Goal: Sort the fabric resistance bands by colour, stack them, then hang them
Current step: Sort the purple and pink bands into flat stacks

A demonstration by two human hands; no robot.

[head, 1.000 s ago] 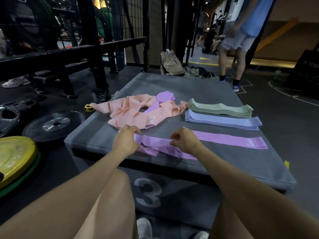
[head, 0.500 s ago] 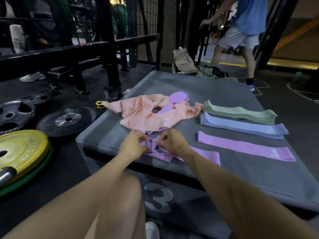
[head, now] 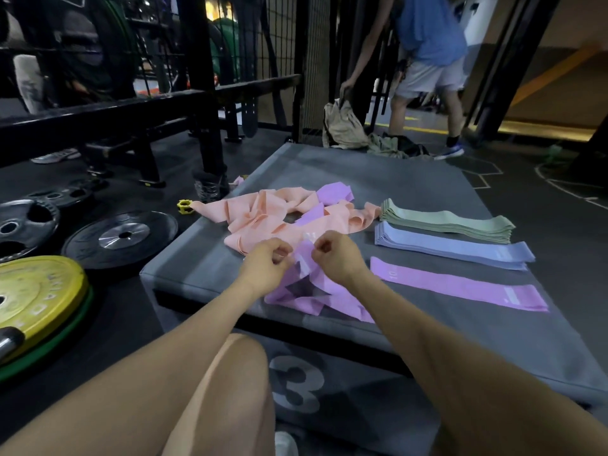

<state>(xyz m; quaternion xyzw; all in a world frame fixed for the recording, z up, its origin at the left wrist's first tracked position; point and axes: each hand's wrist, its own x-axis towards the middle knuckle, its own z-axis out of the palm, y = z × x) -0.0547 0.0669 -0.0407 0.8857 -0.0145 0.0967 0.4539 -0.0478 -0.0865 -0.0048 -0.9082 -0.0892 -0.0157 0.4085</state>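
On the grey padded box [head: 411,179] lies a tangled pile of pink bands [head: 263,218] with a couple of purple bands [head: 334,192] mixed in. To its right sit a neat green stack [head: 447,222], a blue stack [head: 454,246] and one flat purple band [head: 460,284]. My left hand [head: 266,266] and my right hand [head: 335,256] both pinch the top of a crumpled purple band [head: 309,291], lifted a little at the box's front edge, with its lower loops resting on the box.
Black weight plates [head: 121,236] and a yellow plate [head: 36,296] lie on the floor to the left, beside a black rack post [head: 204,93]. A person in a blue shirt [head: 427,34] bends over a bag [head: 343,126] behind the box. My knee [head: 227,373] is in front.
My hands have drawn together and raised the purple band, which has bunched up from its stretched-out lie. The person behind has bent down to the bag.
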